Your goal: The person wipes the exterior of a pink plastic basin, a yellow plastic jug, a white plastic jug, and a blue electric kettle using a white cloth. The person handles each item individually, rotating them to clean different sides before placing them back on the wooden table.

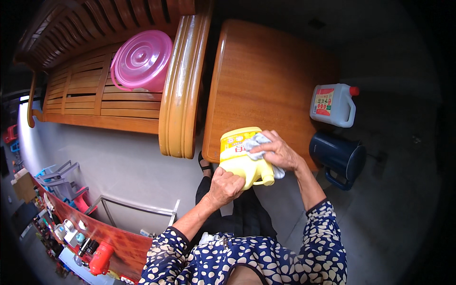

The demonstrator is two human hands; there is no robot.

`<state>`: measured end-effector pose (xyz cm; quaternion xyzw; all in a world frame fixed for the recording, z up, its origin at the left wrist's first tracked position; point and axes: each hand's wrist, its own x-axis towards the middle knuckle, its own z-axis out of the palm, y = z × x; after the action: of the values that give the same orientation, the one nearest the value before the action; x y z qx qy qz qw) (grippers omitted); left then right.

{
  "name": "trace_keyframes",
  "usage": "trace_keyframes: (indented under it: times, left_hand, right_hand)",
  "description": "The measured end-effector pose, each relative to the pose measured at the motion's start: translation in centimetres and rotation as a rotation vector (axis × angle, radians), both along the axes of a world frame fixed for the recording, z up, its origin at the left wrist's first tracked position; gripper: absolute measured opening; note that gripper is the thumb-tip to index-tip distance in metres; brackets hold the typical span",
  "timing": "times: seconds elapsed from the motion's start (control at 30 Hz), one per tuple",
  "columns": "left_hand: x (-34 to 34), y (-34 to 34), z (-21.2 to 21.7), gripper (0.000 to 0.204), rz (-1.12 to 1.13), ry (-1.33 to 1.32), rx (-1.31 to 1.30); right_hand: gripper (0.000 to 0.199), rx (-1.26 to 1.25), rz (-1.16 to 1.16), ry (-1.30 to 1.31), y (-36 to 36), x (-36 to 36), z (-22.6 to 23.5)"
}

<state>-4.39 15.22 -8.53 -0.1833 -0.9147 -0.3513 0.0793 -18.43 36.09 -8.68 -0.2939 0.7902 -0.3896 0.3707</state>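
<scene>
A yellow plastic jug [235, 164] with a printed label and a capped spout is tilted at the near edge of the wooden table [266, 71]. My left hand [225, 187] is closed around the jug's handle side, so part of the handle is hidden. In my right hand [280, 151] is a crumpled pale grey cloth [258, 144], pressed against the jug's labelled side. A loose end of the cloth hangs below my right hand, beside the cap.
A white jug [331, 105] with a red cap and a dark blue kettle [336, 159] stand at the table's right side. A pink lidded bucket [144, 61] rests on the slatted wooden bench [95, 90]. Lower left, a reddish table [118, 244] carries clutter near plastic chairs [66, 187].
</scene>
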Motion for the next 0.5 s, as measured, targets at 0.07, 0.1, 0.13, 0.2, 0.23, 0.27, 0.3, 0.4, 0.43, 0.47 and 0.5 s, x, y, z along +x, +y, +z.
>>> trace_keyframes:
  times: [0.07, 0.1, 0.13, 0.2, 0.23, 0.27, 0.3, 0.4, 0.43, 0.47, 0.5]
  left_hand:
    - [0.5, 0.1, -0.1, 0.024, -0.016, -0.013, -0.016]
    - [0.5, 0.1, -0.2, 0.024, -0.027, -0.010, -0.015]
    - [0.4, 0.0, -0.1, 0.023, -0.036, -0.008, -0.014]
    - [0.6, 0.1, -0.3, 0.022, -0.073, -0.001, -0.022]
    - [0.7, 0.1, -0.5, 0.021, -0.101, 0.005, -0.031]
    - [0.9, 0.2, -0.6, 0.021, -0.128, 0.010, -0.040]
    - [1.0, 0.2, -0.8, 0.020, -0.122, 0.018, -0.046]
    - [1.4, 0.2, -0.9, 0.018, -0.125, 0.023, -0.061]
    - [1.0, 0.2, -0.6, 0.016, -0.142, 0.019, -0.064]
    - [0.8, 0.2, -0.4, 0.015, -0.159, 0.014, -0.066]
    - [0.7, 0.3, -0.4, 0.016, -0.156, 0.017, -0.063]
  right_hand:
    - [0.045, -0.065, 0.061, -0.045, 0.2, 0.8, 1.5]
    - [0.045, -0.067, 0.066, -0.007, 0.2, 1.0, 1.8]
    - [0.045, -0.069, 0.073, 0.030, 0.1, 1.2, 2.1]
    - [0.043, 0.013, 0.082, 0.033, -0.3, 0.9, 1.3]
    - [0.042, 0.054, 0.087, 0.033, -0.6, 0.8, 1.0]
    - [0.039, 0.079, 0.066, 0.028, -0.8, 1.0, -0.5]
    - [0.037, 0.096, 0.047, 0.024, -1.4, 0.8, -1.5]
    - [0.036, 0.118, 0.057, 0.066, -2.5, -0.1, -4.0]
    - [0.035, 0.115, 0.042, 0.082, -2.8, -0.4, -4.7]
    - [0.035, 0.186, 0.057, 0.060, -3.2, -0.8, -5.3]
    - [0.035, 0.191, 0.052, 0.075, -3.5, -1.1, -6.2]
